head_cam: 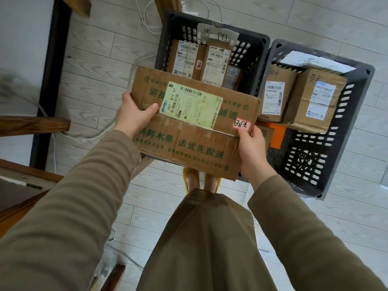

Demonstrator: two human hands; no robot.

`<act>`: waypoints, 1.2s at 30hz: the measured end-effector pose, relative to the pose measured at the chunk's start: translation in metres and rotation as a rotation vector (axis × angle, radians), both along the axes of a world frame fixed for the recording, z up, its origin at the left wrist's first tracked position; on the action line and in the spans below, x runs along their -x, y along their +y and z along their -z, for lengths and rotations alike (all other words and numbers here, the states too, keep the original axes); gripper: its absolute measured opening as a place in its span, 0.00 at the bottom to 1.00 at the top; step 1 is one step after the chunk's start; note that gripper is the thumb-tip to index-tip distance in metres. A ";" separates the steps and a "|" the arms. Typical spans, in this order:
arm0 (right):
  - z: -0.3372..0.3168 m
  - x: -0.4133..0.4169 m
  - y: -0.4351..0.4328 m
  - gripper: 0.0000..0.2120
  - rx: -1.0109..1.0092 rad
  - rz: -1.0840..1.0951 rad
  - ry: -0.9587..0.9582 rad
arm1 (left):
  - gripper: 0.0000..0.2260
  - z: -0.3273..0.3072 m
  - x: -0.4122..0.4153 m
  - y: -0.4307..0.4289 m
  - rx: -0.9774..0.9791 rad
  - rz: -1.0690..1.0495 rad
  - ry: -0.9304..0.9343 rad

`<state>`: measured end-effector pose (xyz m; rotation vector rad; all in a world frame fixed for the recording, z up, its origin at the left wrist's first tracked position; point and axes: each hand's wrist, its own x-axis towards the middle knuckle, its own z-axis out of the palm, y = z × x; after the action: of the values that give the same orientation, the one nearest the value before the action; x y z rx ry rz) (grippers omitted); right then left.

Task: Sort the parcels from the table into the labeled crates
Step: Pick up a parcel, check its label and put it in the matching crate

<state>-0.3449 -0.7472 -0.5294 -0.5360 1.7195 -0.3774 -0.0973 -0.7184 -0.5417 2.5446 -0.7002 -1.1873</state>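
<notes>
I hold a wide, flat cardboard parcel [189,141] with green print, a pale green shipping label and a small red-edged sticker. My left hand [134,114] grips its left edge, thumb on top. My right hand [251,150] grips its right near corner. The parcel hangs above the floor, over the near side of the left dark crate [168,43], which bears a handwritten paper label and holds two upright labelled boxes [214,64]. The right dark crate [357,114], also paper-labelled, holds two brown boxes [315,101].
Wooden table legs and rails [33,124] stand at the left, with a dark upright post [52,80]. White cables [147,19] trail over the pale plank floor behind the crates. My feet in yellow shoes [189,181] stand just before the crates.
</notes>
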 end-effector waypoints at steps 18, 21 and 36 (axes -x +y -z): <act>0.094 0.009 -0.003 0.19 -0.231 -0.015 0.061 | 0.26 0.087 0.002 0.016 -0.052 -0.101 0.052; 0.108 0.008 0.005 0.21 -0.235 0.021 0.072 | 0.27 0.102 0.000 0.020 -0.064 -0.137 0.045; 0.161 0.005 0.011 0.18 -0.247 0.061 0.086 | 0.27 0.146 0.014 0.028 0.000 -0.142 -0.055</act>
<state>-0.3498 -0.7367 -0.6902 -0.3246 1.8373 -0.1830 -0.1113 -0.6907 -0.6877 2.5873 -0.5211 -1.0749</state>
